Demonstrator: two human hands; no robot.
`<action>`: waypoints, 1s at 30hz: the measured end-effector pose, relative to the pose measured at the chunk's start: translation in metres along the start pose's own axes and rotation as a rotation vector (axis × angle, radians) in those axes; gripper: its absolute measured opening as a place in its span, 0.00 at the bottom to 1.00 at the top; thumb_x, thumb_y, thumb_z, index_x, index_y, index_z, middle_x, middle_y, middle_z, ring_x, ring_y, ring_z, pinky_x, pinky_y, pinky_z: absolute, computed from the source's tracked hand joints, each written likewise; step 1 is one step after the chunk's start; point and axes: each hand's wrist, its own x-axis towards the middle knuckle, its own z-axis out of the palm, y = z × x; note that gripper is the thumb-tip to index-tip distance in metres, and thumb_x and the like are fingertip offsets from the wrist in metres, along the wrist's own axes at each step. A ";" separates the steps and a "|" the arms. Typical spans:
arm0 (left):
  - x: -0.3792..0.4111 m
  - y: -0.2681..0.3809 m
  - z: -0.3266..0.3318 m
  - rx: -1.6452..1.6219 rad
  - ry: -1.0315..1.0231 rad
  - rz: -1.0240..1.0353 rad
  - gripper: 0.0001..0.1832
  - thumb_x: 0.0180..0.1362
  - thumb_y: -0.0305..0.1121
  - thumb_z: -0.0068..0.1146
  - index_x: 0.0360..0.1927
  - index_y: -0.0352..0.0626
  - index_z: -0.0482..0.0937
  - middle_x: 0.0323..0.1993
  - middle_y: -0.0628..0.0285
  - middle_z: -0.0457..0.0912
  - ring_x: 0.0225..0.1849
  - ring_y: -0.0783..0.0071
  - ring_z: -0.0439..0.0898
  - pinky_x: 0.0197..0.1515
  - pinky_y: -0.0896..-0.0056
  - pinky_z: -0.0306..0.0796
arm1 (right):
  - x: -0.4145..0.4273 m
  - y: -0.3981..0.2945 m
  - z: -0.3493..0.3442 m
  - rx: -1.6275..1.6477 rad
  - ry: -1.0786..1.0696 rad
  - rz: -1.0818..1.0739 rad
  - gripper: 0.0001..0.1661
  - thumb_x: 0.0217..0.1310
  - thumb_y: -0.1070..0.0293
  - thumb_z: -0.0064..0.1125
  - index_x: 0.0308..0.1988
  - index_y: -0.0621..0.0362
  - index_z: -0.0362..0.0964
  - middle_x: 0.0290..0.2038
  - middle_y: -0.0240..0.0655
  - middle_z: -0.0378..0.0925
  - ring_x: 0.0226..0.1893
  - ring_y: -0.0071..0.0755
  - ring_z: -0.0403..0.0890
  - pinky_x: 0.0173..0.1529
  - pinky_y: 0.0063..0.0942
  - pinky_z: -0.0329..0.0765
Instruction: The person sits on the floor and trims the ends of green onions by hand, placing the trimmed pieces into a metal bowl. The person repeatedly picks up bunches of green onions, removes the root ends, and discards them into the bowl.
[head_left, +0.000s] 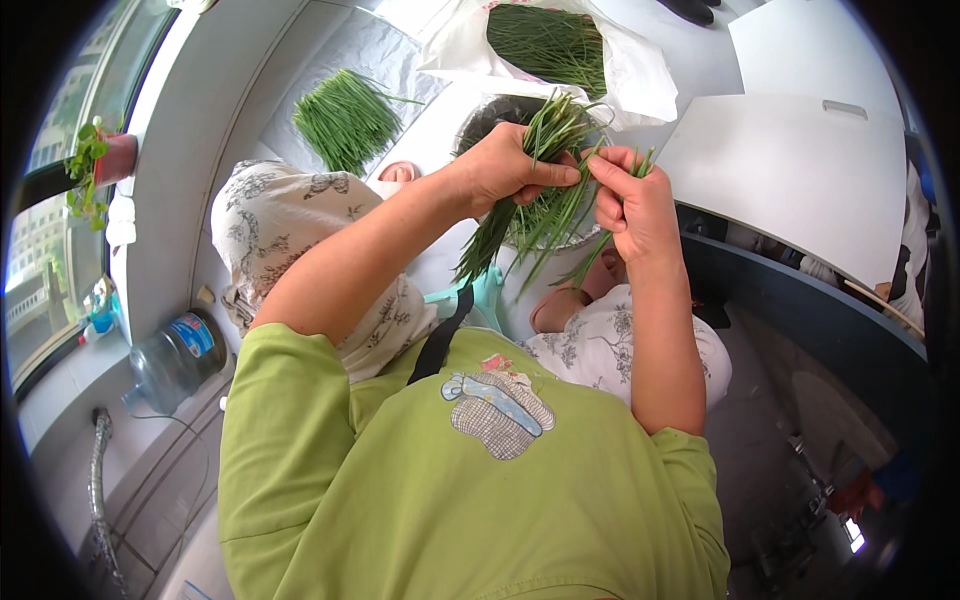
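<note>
My left hand (517, 166) grips a bunch of long green garlic chives (556, 129), its ends sticking out above and below the fist. Close beside it, my right hand (631, 191) pinches a few separate chive stalks (596, 251) that hang down past the fingers. The thumbs of both hands almost meet. Beneath them stands a round bin with a dark plastic liner (495, 112), with loose green pieces inside it. Farther out, an open white plastic bag (645, 71) holds a large heap of chives (546, 41). A neatly aligned pile of chives (347, 120) lies at the far left.
That pile rests on a silvery sheet (330, 49) on the floor. A white cabinet door (795, 172) juts out at right above an open dark drawer (795, 277). Along the left wall are a large water bottle (180, 360) and a potted plant (112, 159). A turquoise stool (491, 296) shows between my legs.
</note>
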 end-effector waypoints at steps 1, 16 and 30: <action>0.000 0.001 0.000 0.010 -0.002 0.001 0.09 0.51 0.29 0.67 0.32 0.40 0.78 0.19 0.70 0.72 0.15 0.85 0.64 0.17 0.82 0.55 | 0.000 -0.001 0.000 -0.017 -0.003 -0.005 0.08 0.55 0.75 0.62 0.36 0.65 0.74 0.21 0.26 0.69 0.10 0.11 0.60 0.12 0.13 0.50; -0.004 0.000 0.004 -0.151 0.030 0.077 0.09 0.54 0.31 0.64 0.32 0.38 0.77 0.16 0.69 0.69 0.15 0.82 0.64 0.18 0.80 0.54 | -0.005 -0.004 -0.002 -0.128 -0.046 -0.016 0.05 0.55 0.75 0.63 0.33 0.65 0.76 0.19 0.22 0.68 0.11 0.09 0.57 0.14 0.15 0.48; -0.006 0.011 0.002 -0.065 0.044 0.090 0.07 0.53 0.28 0.63 0.33 0.36 0.79 0.17 0.67 0.72 0.15 0.84 0.64 0.17 0.80 0.54 | -0.004 -0.006 -0.001 -0.189 -0.173 0.086 0.03 0.55 0.74 0.62 0.28 0.60 0.75 0.18 0.22 0.68 0.11 0.08 0.57 0.14 0.16 0.47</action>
